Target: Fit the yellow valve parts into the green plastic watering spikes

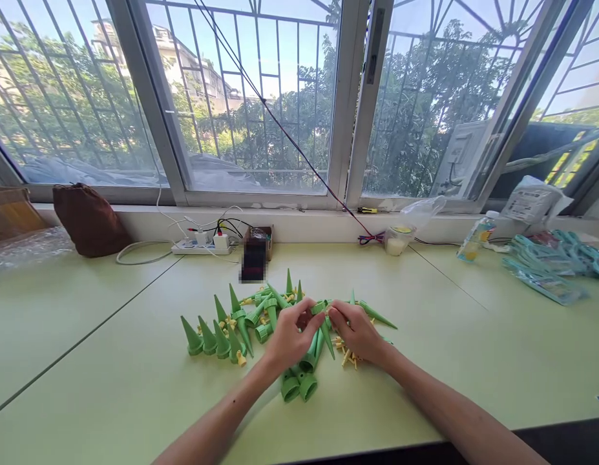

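It is bright. Daylight comes in through the big windows [289, 148] at the back. The sky [253, 58] looks nearly white in spots. Soft, pale shadows lie on the worktop [110, 349] near the arms [231, 402]. The window frames [147, 103] lean outward and the sides look stretched. The little yellow bits [347, 356] look fuzzy, and one dark patch [253, 261] is all blocky squares.

A tapered green plastic spike [327, 337] slants, ribbed wide end up, narrow tip down, above the pile; four matching upright spikes [209, 339] stand in a row at the left, points up; two front spikes [299, 389] lie with round open ends facing forward; small yellow nozzles [347, 356] lie scattered at the right, another yellow nozzle [241, 358] beside the row.
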`<move>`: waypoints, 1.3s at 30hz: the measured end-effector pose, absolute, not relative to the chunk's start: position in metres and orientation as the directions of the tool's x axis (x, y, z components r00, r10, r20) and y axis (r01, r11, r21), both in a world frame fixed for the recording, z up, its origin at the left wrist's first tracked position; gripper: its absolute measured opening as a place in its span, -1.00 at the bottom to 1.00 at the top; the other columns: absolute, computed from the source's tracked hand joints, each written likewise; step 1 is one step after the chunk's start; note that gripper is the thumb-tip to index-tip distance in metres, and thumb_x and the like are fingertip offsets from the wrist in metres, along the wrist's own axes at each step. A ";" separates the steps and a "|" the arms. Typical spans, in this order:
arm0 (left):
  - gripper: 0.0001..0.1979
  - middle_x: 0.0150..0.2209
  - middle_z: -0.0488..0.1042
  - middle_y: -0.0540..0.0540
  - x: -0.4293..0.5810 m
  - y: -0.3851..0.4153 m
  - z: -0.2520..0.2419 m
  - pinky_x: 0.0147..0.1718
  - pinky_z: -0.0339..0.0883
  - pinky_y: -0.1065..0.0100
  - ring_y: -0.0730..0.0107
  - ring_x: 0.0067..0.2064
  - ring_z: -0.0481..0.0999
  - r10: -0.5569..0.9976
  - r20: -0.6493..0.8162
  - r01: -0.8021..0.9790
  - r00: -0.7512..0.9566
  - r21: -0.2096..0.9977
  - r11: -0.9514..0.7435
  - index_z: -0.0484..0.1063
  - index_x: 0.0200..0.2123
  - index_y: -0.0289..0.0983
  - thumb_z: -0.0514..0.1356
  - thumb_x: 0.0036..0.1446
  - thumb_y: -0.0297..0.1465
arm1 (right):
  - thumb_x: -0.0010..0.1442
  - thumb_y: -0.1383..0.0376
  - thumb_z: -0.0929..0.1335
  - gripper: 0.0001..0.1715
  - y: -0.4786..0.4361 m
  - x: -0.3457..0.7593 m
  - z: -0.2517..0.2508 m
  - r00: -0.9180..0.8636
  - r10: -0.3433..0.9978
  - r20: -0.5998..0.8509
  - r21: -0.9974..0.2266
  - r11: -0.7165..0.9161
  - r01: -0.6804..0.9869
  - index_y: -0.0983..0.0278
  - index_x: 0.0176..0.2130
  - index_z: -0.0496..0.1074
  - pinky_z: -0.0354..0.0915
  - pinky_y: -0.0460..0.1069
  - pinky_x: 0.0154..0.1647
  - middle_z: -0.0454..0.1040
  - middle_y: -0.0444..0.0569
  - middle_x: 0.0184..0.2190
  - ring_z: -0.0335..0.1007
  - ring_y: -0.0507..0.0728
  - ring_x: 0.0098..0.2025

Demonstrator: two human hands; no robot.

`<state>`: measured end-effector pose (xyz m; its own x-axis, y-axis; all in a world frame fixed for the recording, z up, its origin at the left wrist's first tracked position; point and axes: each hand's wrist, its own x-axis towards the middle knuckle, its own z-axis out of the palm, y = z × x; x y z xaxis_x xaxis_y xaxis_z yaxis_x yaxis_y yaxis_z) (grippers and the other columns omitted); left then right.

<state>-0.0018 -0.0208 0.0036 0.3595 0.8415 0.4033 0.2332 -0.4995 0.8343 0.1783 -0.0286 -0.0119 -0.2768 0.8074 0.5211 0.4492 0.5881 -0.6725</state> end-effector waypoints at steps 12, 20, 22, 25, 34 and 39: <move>-0.77 -0.59 0.12 0.14 0.000 -0.023 0.005 -0.56 0.02 0.49 0.56 -0.55 0.10 0.811 0.463 0.276 0.358 0.777 -0.566 0.25 -0.37 -0.27 0.15 0.23 -0.25 | 0.42 0.17 0.14 -0.59 -0.027 0.180 -0.017 -0.273 0.805 0.527 -0.686 0.593 0.423 0.24 -0.46 0.13 0.03 -0.09 -0.48 0.16 -0.22 -0.59 0.02 -0.01 -0.54; -0.84 -0.52 0.32 0.06 0.000 -0.023 0.000 -0.51 0.21 0.49 0.52 -0.49 0.27 0.779 0.521 0.339 0.349 0.704 -0.624 0.39 -0.28 -0.28 0.16 0.23 -0.30 | 0.42 0.15 0.12 -0.54 -0.028 0.181 -0.016 -0.272 0.813 0.514 -0.697 0.581 0.421 0.24 -0.49 0.15 0.00 -0.08 -0.53 0.13 -0.22 -0.64 0.01 -0.01 -0.59; -0.87 -0.44 0.41 0.01 0.001 -0.024 -0.001 -0.48 0.25 0.49 0.50 -0.45 0.34 0.743 0.571 0.358 0.350 0.651 -0.669 0.42 -0.23 -0.27 0.16 0.23 -0.33 | 0.42 0.13 0.11 -0.52 -0.028 0.181 -0.015 -0.263 0.820 0.508 -0.713 0.571 0.406 0.24 -0.51 0.15 0.00 -0.08 -0.55 0.12 -0.22 -0.65 0.00 -0.01 -0.61; -0.89 -0.35 0.46 -0.03 0.001 -0.025 -0.001 -0.46 0.28 0.49 0.50 -0.42 0.39 0.696 0.614 0.358 0.372 0.597 -0.718 0.43 -0.21 -0.26 0.16 0.23 -0.37 | 0.41 0.11 0.12 -0.50 -0.030 0.179 -0.014 -0.239 0.824 0.514 -0.729 0.566 0.385 0.24 -0.53 0.12 0.00 -0.08 -0.56 0.11 -0.22 -0.67 -0.01 -0.02 -0.62; -0.81 -0.43 0.43 -0.02 0.003 -0.025 0.002 -0.49 0.33 0.48 0.47 -0.43 0.42 0.820 0.480 0.282 0.311 0.777 -0.562 0.42 -0.19 -0.28 0.19 0.20 -0.29 | 0.41 0.08 0.14 -0.53 -0.027 0.177 -0.021 -0.189 0.842 0.505 -0.769 0.539 0.344 0.24 -0.48 0.17 0.00 -0.10 -0.58 0.11 -0.23 -0.65 -0.01 -0.02 -0.61; -0.80 -0.53 0.33 0.07 0.003 -0.025 0.005 -0.56 0.25 0.52 0.55 -0.53 0.32 0.863 0.385 0.161 0.326 0.877 -0.452 0.38 -0.27 -0.26 0.20 0.19 -0.24 | 0.38 0.13 0.20 -0.73 -0.033 0.176 -0.012 -0.199 0.826 0.527 -0.750 0.563 0.348 0.25 -0.28 0.27 0.04 -0.10 -0.53 0.17 -0.23 -0.58 0.05 -0.01 -0.56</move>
<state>0.0034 -0.0248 0.0047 0.3261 0.8632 0.3854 0.1612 -0.4525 0.8771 0.1756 -0.0325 -0.0123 -0.1992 0.8259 0.5274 0.3484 0.5627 -0.7496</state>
